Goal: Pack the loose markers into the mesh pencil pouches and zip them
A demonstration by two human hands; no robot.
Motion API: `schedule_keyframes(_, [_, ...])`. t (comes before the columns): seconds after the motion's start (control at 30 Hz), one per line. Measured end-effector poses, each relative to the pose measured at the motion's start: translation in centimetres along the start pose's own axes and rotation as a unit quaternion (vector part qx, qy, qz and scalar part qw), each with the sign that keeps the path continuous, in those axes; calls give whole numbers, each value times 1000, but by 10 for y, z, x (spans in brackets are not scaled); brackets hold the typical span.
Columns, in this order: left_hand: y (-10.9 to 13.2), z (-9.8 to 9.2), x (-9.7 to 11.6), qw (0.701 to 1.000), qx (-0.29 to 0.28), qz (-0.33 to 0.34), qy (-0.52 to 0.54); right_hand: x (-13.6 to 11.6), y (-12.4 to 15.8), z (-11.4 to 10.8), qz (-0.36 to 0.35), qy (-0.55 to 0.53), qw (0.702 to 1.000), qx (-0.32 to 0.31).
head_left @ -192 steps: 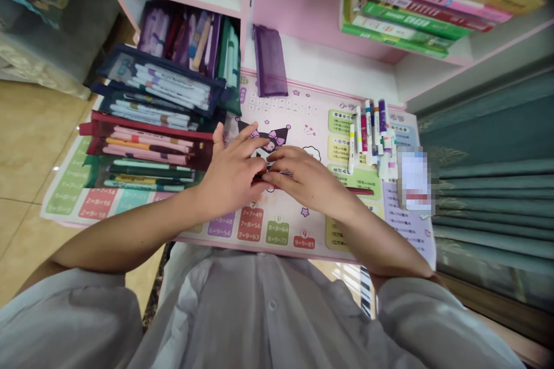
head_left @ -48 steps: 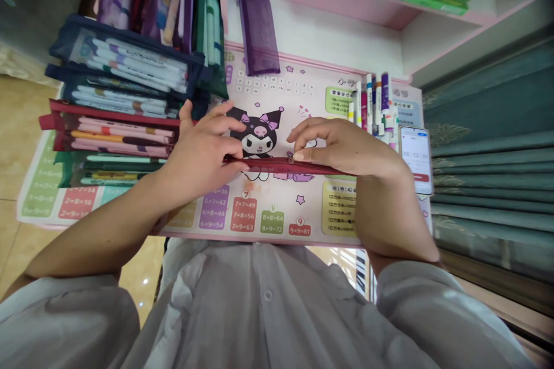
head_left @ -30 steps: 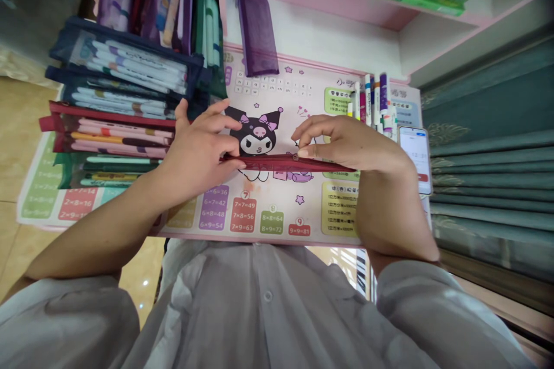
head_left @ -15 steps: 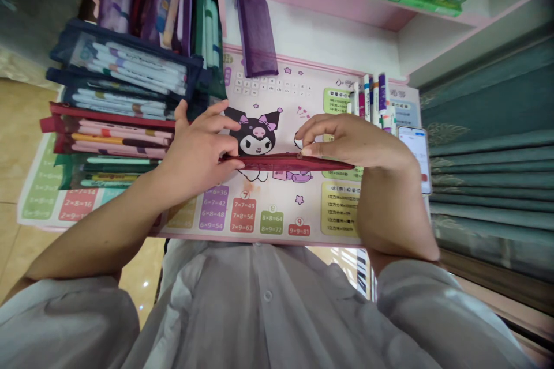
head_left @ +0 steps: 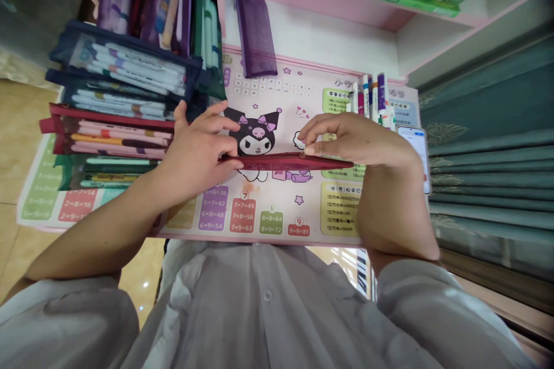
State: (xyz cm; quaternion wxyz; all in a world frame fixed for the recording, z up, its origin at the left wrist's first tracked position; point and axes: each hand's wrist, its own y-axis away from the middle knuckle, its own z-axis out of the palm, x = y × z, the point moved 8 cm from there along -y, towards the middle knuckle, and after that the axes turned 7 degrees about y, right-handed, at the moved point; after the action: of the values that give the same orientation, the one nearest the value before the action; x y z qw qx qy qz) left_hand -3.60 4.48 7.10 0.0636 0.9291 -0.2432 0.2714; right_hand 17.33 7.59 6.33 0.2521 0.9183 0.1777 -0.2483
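red pouch (head_left: 277, 162): between my hands, edge-up over the surface (head_left: 311, 199), long axis running left to right | left hand (head_left: 201, 147): thumb and finger pinching the pouch near its left end | right hand (head_left: 350, 138): fingertips pinched on the zip slider (head_left: 302, 155), which sits well apart from my left

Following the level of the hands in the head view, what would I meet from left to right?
Red pouch of pens → left hand → the narrow red pouch spanning between the hands → right hand → phone → teal curtain.
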Motion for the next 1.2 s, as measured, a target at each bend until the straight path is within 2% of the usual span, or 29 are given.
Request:
schedule_keyframes(0.43, [1,-2,1,1000,-3,-4,8,-2,3,-3,1,3,1000,-15])
schedule_keyframes(0.67, [0,-3,-2,1000,16,12,7,3,4,-6,16,3,1000,-8])
schedule_keyframes(1.2, [0,-3,-3,1000,16,17,12,12,4,-8,24,23,999,-7])
